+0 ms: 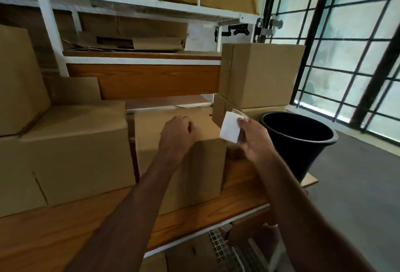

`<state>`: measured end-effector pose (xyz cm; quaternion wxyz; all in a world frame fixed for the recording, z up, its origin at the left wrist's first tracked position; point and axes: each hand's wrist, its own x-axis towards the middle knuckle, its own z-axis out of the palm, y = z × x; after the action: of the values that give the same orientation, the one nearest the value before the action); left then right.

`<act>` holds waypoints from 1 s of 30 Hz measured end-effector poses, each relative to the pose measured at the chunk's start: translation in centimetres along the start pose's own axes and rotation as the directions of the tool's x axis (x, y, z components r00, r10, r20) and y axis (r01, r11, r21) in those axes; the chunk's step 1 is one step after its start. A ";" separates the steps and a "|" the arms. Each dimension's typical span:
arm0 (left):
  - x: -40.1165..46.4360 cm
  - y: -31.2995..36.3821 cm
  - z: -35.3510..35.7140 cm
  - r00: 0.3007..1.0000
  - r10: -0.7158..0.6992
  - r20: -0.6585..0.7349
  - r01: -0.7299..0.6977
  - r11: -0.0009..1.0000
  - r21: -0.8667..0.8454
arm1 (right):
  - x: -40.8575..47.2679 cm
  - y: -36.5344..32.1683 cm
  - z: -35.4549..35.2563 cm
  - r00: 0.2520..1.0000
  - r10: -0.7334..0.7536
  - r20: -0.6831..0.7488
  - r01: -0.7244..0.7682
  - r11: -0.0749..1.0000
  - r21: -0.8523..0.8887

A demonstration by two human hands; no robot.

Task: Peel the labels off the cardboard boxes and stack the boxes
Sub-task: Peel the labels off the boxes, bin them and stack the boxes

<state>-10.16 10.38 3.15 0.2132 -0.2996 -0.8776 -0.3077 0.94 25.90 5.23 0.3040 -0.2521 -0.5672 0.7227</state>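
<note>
From the head camera I see a wooden bench (238, 187) crowded with cardboard: a wide carton (71, 152) on the left, and two stacked boxes (266, 75) at the back right, close behind my hands. A black bucket (303, 142) stands just past the bench's right end, in front of a barred window (346, 44). White shelving (129, 10) above carries more cardboard.

The box (184, 163) I am working on sits mid-bench, plain brown, its near corner turned toward me, its long side running back toward the shelving. My left hand (176, 136) rests curled on its top near the front edge; I cannot tell whether that grip pinches anything. My right hand (252, 136) grasps a white label (230, 130), a small square sheet, held above the box's right corner, tilted, its face toward me.
</note>
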 end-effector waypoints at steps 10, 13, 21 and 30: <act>3.0 11.4 8.2 0.982 0.178 0.070 -0.145 0.931 -0.336 | 8.5 -5.0 -13.2 0.786 -0.604 -0.130 0.508 0.752 -0.420; 4.5 15.8 11.3 0.968 0.221 0.118 -0.165 0.917 -0.362 | 11.7 -5.9 -16.7 0.599 -0.797 -0.074 0.576 0.493 -0.652; 6.5 19.4 15.2 0.988 0.112 0.105 -0.072 0.942 -0.329 | 16.2 -5.2 -21.5 0.822 -0.529 0.209 0.408 0.293 -0.865; 5.8 18.3 13.5 0.992 0.052 0.119 -0.019 0.965 -0.262 | 16.5 -3.4 -19.3 0.781 -0.558 0.280 0.551 0.405 -0.730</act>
<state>-4.95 33.23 4.21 0.1224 -0.3593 -0.8356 -0.3970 3.82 51.30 3.76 0.3866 -0.1584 -0.8711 0.2580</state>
